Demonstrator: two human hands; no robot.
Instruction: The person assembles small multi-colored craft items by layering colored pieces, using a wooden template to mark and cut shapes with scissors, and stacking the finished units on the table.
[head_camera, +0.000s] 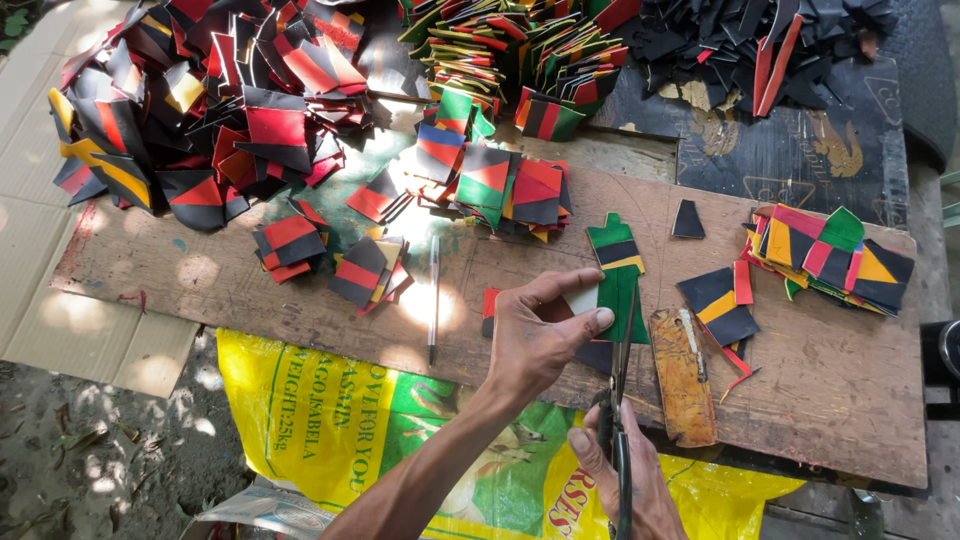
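Looking down on a big worn wooden board (250, 285) that serves as the work surface, with flattened brown cardboard (40, 200) under its left end. Below the board lies a yellow plastic sack (300, 420) with green and red printed panels; it's the one printed package I can count, spread flat under the forearms.

Heaps next: one wide pile of black, red and yellow cut sheet pieces (200, 110) at top left, one stack of green, red and yellow pieces (510, 50) at top centre, one heap of plain black offcuts (740, 40) at top right, and a smaller mixed stack of coloured pieces (830, 255) at the right edge. Too many loose bits to count.

The left hand (535, 335) pinches a long green strip with black and yellow bands (618, 265), thumb on top, holding it just above the middle of the board. The right hand (625, 475) is closed round the handles of dark metal scissors (620, 400), blades pointing up along the strip's right edge. Just right of the scissors lies one rusty brown flat template (682, 375). One thin pen (434, 300) lies left of the hands.
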